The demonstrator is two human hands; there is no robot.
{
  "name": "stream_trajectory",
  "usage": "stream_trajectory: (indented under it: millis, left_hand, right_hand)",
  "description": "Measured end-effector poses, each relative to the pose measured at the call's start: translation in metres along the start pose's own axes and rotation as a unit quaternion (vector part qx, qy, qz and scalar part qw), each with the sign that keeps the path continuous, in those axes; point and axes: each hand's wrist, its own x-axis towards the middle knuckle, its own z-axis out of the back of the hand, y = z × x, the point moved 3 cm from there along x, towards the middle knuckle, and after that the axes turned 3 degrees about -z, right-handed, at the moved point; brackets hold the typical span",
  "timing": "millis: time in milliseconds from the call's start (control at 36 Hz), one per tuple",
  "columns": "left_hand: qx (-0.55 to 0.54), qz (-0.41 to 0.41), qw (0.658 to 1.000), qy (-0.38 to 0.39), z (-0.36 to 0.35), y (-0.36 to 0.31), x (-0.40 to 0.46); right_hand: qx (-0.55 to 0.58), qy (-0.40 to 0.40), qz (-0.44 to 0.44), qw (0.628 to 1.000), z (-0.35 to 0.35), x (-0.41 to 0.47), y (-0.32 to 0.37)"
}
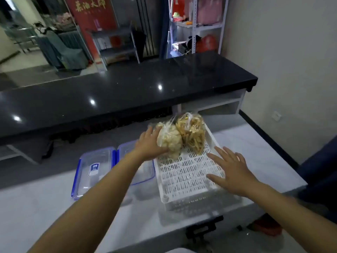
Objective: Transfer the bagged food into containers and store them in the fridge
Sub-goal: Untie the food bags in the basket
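Observation:
Two clear bags of food stand at the far end of a white slotted tray [184, 176]: a pale bag of round snacks [170, 139] and a bag of golden sticks [192, 134] to its right. My left hand [149, 145] grips the pale bag from its left side. My right hand [231, 168] hovers flat with spread fingers over the tray's right edge, holding nothing. Two clear containers with blue-rimmed lids sit left of the tray: one [93, 168] in plain view, the other [144, 172] partly hidden under my left forearm.
Everything rests on a white table [45, 212]. A long black counter [118, 88] runs behind it, with shelving and a red banner farther back. A dark blue object [321, 172] stands at the right edge. A black clamp [200, 229] hangs at the table's front edge.

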Motion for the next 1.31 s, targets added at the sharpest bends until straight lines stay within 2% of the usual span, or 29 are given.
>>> stream_trajectory:
  millis: [222,333,444,528,583,639,667,778,833,944,1000,1056,1111,1222,1306]
  left_hand:
    - [0.048,0.060,0.993,0.087,0.003,-0.012,0.077]
    - [0.082,0.077,0.983,0.147,0.002,-0.013,0.092]
    - [0.073,0.087,0.980,0.166,0.000,-0.015,0.100]
    - [0.082,0.090,0.980,0.157,-0.002,-0.015,0.100]
    - [0.076,0.084,0.981,0.155,-0.004,-0.016,0.098]
    - [0.044,0.085,0.983,0.158,-0.006,-0.020,0.094]
    - [0.023,0.090,0.983,0.158,-0.007,-0.022,0.090]
    - [-0.044,0.141,0.972,0.183,-0.011,-0.034,0.064]
    - [-0.070,0.175,0.963,0.195,-0.013,-0.040,0.048]
    - [-0.131,0.221,0.944,0.205,-0.015,-0.046,0.018]
    - [-0.152,0.226,0.946,0.178,-0.017,-0.045,0.007]
    - [-0.124,0.209,0.965,0.102,-0.018,-0.042,0.000]
    - [-0.145,0.201,0.967,0.054,-0.023,-0.042,-0.006]
    - [-0.273,0.248,0.926,0.081,-0.041,-0.049,-0.019]
    - [-0.250,0.241,0.935,0.078,-0.046,-0.057,-0.026]
  right_hand:
    - [0.012,0.016,0.049,0.999,-0.014,0.023,-0.018]
    - [0.030,0.030,0.075,0.996,-0.016,0.028,-0.023]
    - [0.044,0.040,0.101,0.993,-0.010,0.033,-0.022]
    - [0.104,0.039,0.119,0.987,-0.001,0.038,-0.015]
    - [0.196,0.045,0.120,0.972,0.007,0.041,-0.007]
    - [0.316,0.069,0.096,0.941,0.015,0.045,0.003]
    - [0.388,0.090,0.068,0.915,0.019,0.046,0.009]
    - [0.646,0.173,-0.112,0.735,0.025,0.051,0.028]
    - [0.695,0.205,-0.188,0.663,0.024,0.051,0.033]
    - [0.721,0.253,-0.255,0.593,0.018,0.043,0.039]
    - [0.713,0.258,-0.271,0.593,0.016,0.038,0.038]
    - [0.704,0.255,-0.277,0.603,0.014,0.035,0.036]
    - [0.698,0.260,-0.278,0.607,0.013,0.031,0.036]
    - [0.681,0.265,-0.273,0.626,0.013,0.029,0.038]
    - [0.678,0.268,-0.255,0.635,0.016,0.031,0.039]
